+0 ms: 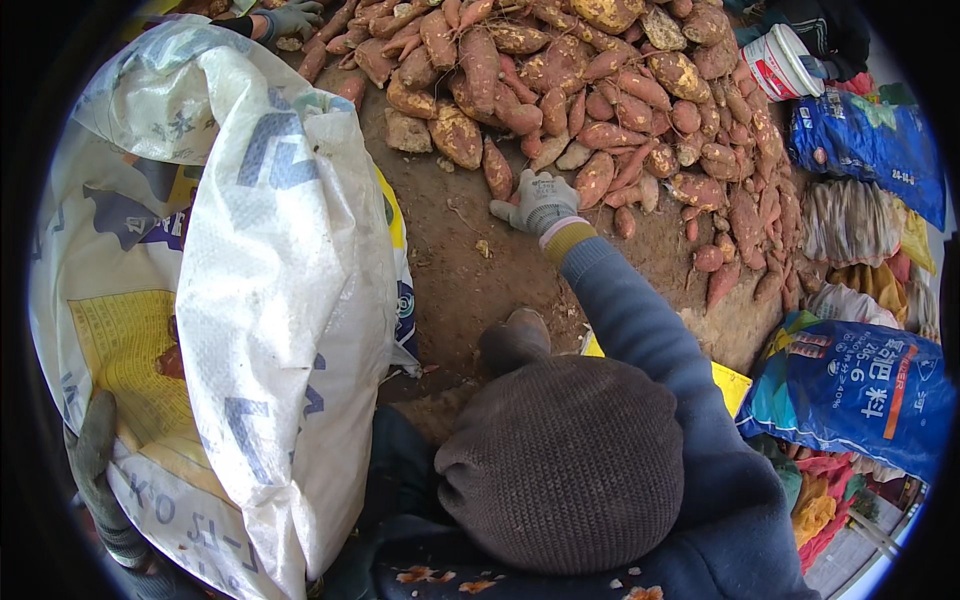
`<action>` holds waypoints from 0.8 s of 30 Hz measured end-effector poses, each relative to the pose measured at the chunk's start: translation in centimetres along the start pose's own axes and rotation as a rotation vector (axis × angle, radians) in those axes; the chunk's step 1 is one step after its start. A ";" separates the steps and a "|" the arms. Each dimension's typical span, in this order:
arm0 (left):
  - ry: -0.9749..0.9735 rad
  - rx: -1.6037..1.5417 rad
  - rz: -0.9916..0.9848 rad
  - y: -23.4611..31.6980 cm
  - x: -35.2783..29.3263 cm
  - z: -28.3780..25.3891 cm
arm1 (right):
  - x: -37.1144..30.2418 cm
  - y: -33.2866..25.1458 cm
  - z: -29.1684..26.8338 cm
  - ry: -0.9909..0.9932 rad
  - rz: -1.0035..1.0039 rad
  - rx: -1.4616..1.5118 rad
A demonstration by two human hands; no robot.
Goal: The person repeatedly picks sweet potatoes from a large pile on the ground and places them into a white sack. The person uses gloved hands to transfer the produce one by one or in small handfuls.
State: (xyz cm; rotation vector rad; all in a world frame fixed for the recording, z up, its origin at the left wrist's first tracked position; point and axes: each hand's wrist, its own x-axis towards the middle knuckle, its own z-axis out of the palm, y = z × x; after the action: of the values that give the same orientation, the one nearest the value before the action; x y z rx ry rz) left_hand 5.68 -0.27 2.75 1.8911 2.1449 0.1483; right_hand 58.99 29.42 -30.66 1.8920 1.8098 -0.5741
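Observation:
My right hand, in a grey knit glove under a blue sleeve, reaches to the near edge of a large heap of sweet potatoes. Its thumb stands apart from the fingers, which touch or almost touch the nearest roots; nothing shows gripped in it. At the far left my left hand, in a dark glove, holds the rim of a white woven sack. The sack's mouth gapes toward it, and a yellow printed panel shows inside. A reddish root is partly visible in there; the sack's depth is hidden.
A brown knit hat covers the lower middle. Another person's gloved hand is at the top left; a white bucket stands at the top right beside another person. Blue sacks and folded mesh bags line the right. Brown soil lies between.

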 end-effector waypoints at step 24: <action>0.059 0.029 0.233 1.2 0.9 1.0 | 3.7 -4.1 -4.5 -0.167 -0.140 -0.171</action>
State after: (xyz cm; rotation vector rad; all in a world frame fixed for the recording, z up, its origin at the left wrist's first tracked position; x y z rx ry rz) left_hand 6.99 0.69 1.99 2.1754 1.9665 0.2232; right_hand 54.98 35.18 -29.31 1.5676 1.8287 -0.5867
